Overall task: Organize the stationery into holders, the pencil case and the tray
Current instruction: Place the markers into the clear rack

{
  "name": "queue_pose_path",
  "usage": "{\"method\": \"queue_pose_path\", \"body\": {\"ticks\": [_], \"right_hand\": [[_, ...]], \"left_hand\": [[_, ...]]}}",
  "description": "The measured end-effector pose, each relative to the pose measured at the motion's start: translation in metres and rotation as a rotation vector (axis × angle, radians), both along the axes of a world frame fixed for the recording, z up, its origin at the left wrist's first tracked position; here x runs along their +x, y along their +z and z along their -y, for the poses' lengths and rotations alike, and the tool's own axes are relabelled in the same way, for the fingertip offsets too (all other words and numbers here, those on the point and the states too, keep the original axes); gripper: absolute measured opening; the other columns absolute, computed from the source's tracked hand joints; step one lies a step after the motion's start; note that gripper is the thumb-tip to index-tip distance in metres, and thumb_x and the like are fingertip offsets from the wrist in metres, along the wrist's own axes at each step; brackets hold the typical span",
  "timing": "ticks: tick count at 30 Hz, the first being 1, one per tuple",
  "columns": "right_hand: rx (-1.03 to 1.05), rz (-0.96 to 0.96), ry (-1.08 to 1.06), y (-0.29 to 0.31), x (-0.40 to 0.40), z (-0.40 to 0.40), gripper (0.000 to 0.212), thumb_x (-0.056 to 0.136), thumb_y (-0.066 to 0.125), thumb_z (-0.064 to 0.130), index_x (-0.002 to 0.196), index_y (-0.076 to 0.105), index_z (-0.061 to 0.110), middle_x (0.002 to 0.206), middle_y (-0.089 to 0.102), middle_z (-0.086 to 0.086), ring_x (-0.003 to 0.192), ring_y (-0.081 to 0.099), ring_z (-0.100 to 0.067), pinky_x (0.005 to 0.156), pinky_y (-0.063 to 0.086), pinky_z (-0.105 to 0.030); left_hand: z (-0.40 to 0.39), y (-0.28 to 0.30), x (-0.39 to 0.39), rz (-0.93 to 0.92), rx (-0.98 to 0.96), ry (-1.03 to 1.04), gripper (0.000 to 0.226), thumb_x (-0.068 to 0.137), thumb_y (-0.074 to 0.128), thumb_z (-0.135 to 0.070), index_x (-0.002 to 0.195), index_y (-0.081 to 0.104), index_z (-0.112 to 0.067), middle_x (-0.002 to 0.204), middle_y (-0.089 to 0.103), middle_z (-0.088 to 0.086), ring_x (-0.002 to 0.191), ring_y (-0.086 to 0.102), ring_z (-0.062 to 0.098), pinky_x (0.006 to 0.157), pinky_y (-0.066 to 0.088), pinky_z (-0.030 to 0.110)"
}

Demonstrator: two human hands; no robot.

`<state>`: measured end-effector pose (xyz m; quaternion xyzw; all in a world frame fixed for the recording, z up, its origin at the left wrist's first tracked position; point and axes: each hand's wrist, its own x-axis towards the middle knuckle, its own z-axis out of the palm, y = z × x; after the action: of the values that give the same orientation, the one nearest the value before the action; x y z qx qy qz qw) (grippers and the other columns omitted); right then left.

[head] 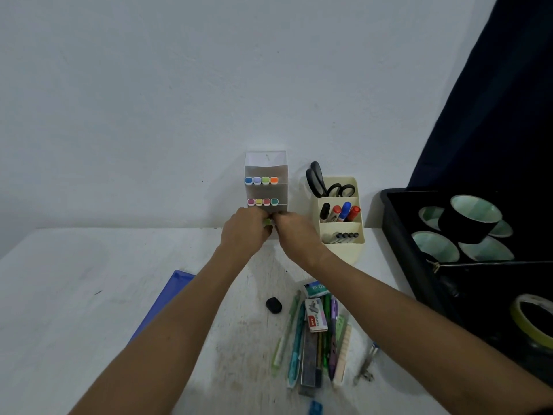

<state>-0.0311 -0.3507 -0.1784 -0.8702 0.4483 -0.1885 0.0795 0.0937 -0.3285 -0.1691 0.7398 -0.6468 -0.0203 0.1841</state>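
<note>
Against a white wall, your left hand (244, 232) and right hand (294, 232) pinch one green highlighter (267, 222) at the clear tiered marker holder (265, 181) holding eight.

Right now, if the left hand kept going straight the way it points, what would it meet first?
Most likely the clear tiered marker holder against the wall: the left hand points at its bottom tier and seems to be touching it already, though depth is unclear.
</note>
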Motion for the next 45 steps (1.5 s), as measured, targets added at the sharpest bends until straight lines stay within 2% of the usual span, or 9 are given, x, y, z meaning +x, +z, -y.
{"method": "queue_pose_path", "body": {"ticks": [10, 14, 16, 20, 22, 25, 29, 39, 45], "right_hand": [[0.147, -0.050, 0.052, 0.009, -0.009, -0.005, 0.045, 0.087, 0.058, 0.000, 0.129, 0.047, 0.009, 0.117, 0.061, -0.015, 0.102, 0.061, -0.029, 0.078, 0.047, -0.030], [0.180, 0.049, 0.120, 0.017, -0.035, -0.029, 0.047, 0.087, 0.057, 0.002, 0.132, 0.048, 0.009, 0.124, 0.060, -0.014, 0.112, 0.058, -0.029, 0.092, 0.050, -0.039], [0.192, 0.013, 0.134, 0.026, -0.053, -0.049, 0.039, 0.090, 0.056, 0.009, 0.129, 0.055, 0.010, 0.125, 0.062, -0.009, 0.114, 0.057, -0.024, 0.096, 0.047, -0.034], [0.144, -0.112, 0.140, 0.037, -0.094, -0.089, 0.020, 0.092, 0.054, 0.016, 0.103, 0.070, 0.012, 0.101, 0.070, -0.004, 0.085, 0.059, -0.016, 0.077, 0.052, -0.029], [0.186, -0.240, 0.164, 0.040, -0.112, -0.106, 0.016, 0.091, 0.055, 0.018, 0.096, 0.070, 0.015, 0.094, 0.069, 0.000, 0.076, 0.053, -0.011, 0.069, 0.049, -0.027], [0.339, -0.418, 0.257, 0.036, -0.132, -0.122, 0.010, 0.085, 0.063, 0.021, 0.091, 0.071, 0.020, 0.093, 0.067, 0.006, 0.083, 0.059, -0.012, 0.072, 0.052, -0.029], [0.488, -0.494, 0.296, 0.022, -0.145, -0.130, 0.024, 0.080, 0.071, 0.024, 0.105, 0.070, 0.025, 0.103, 0.063, 0.006, 0.094, 0.060, -0.015, 0.078, 0.054, -0.032], [0.352, -0.576, 0.375, 0.004, -0.139, -0.132, 0.029, 0.080, 0.072, 0.023, 0.109, 0.067, 0.025, 0.107, 0.065, 0.005, 0.097, 0.061, -0.017, 0.080, 0.053, -0.035], [0.327, -0.484, 0.393, 0.014, -0.145, -0.130, 0.030, 0.091, 0.061, 0.026, 0.122, 0.060, 0.025, 0.121, 0.060, 0.005, 0.110, 0.052, -0.015, 0.093, 0.048, -0.036]], "left_hand": [[-0.010, -0.004, 0.000, -0.006, 0.116, -0.048, 0.025, 0.093, 0.055, -0.024, 0.115, 0.056, -0.011, 0.104, 0.068, 0.012, 0.085, 0.065, 0.028, 0.080, 0.053, 0.035], [-0.045, -0.009, -0.012, -0.100, -0.065, -0.127, 0.045, 0.090, 0.055, -0.026, 0.133, 0.043, -0.016, 0.100, 0.066, 0.016, 0.087, 0.063, 0.035, 0.076, 0.054, 0.044], [-0.063, -0.011, -0.019, -0.134, -0.083, -0.081, 0.046, 0.090, 0.054, -0.032, 0.134, 0.041, -0.023, 0.094, 0.067, 0.012, 0.085, 0.063, 0.033, 0.076, 0.053, 0.044], [-0.080, -0.030, -0.013, -0.149, 0.019, -0.002, 0.028, 0.090, 0.054, -0.032, 0.115, 0.061, -0.022, 0.077, 0.064, 0.000, 0.075, 0.059, 0.022, 0.071, 0.048, 0.032], [-0.083, -0.040, -0.005, -0.143, 0.054, 0.007, 0.025, 0.090, 0.056, -0.029, 0.110, 0.065, -0.019, 0.077, 0.061, -0.002, 0.073, 0.056, 0.020, 0.068, 0.046, 0.030], [-0.084, -0.050, 0.003, -0.133, 0.100, 0.022, 0.023, 0.089, 0.056, -0.027, 0.108, 0.065, -0.017, 0.083, 0.064, 0.002, 0.073, 0.055, 0.019, 0.067, 0.047, 0.030], [-0.082, -0.060, 0.006, -0.134, 0.157, 0.021, 0.022, 0.089, 0.057, -0.024, 0.107, 0.065, -0.015, 0.098, 0.069, 0.008, 0.075, 0.055, 0.019, 0.066, 0.046, 0.029], [-0.075, -0.061, 0.006, -0.141, 0.200, 0.014, 0.019, 0.089, 0.057, -0.021, 0.105, 0.063, -0.012, 0.085, 0.060, 0.005, 0.067, 0.055, 0.019, 0.066, 0.045, 0.029], [-0.071, -0.056, 0.009, -0.109, 0.186, 0.027, 0.024, 0.088, 0.058, -0.020, 0.107, 0.066, -0.007, 0.101, 0.061, 0.013, 0.083, 0.057, 0.024, 0.074, 0.048, 0.033]]}}
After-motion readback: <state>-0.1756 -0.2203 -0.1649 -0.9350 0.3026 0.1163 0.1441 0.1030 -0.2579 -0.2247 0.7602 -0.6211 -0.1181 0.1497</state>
